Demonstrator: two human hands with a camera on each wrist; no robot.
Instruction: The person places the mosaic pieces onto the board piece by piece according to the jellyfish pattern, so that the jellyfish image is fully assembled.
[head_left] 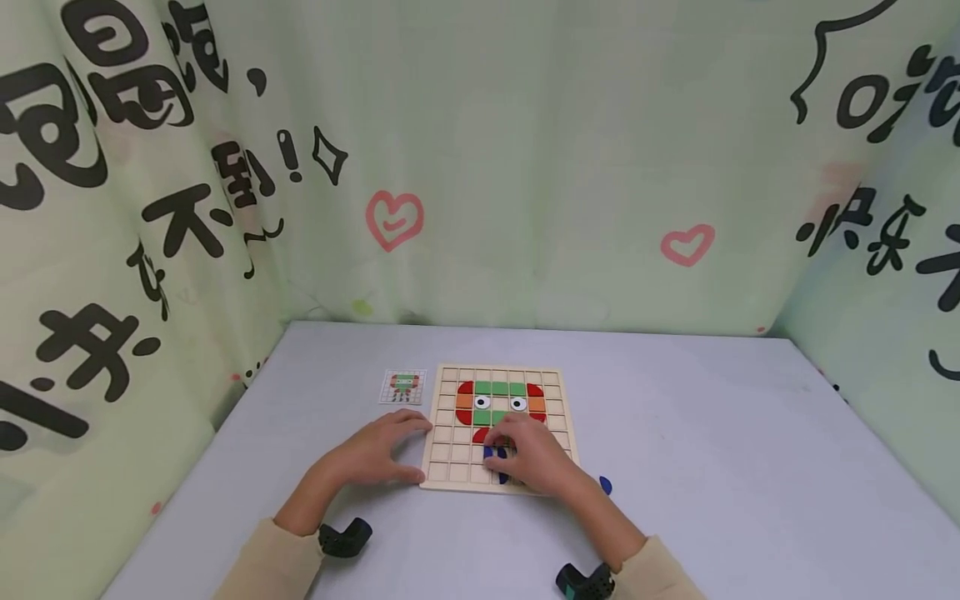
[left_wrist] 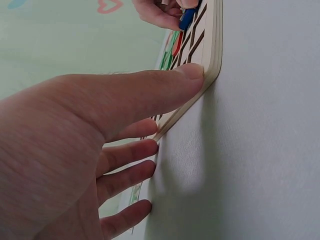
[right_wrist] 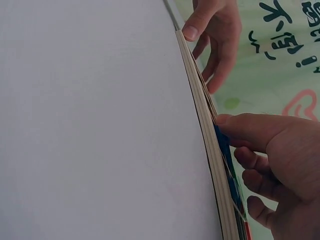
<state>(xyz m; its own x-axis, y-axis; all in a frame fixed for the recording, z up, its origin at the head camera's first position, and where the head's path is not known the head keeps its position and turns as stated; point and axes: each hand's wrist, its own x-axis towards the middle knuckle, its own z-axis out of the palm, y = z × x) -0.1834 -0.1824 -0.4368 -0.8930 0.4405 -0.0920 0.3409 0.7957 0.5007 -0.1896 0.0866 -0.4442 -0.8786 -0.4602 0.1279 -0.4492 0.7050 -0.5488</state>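
A square wooden grid board (head_left: 450,473) lies on the table, bearing red, green, orange and blue pieces and two eye tiles. The thumb and fingertips of my left hand (head_left: 375,448) touch the board's left side, its fingers spread and gently bent. Over the board's lower middle, my right hand (head_left: 536,454) pinches a blue piece (left_wrist: 188,19) between thumb and fingers, low against the grid. Other blue pieces (head_left: 503,477) lie beside those fingertips. Part of the red and green pattern is hidden behind the right hand.
A small picture card (head_left: 402,387) with a matching figure lies left of the board's top corner. One loose blue piece (head_left: 605,485) rests on the white table (head_left: 697,417), right of the board. Printed curtains (head_left: 540,167) hang behind the table and at its sides.
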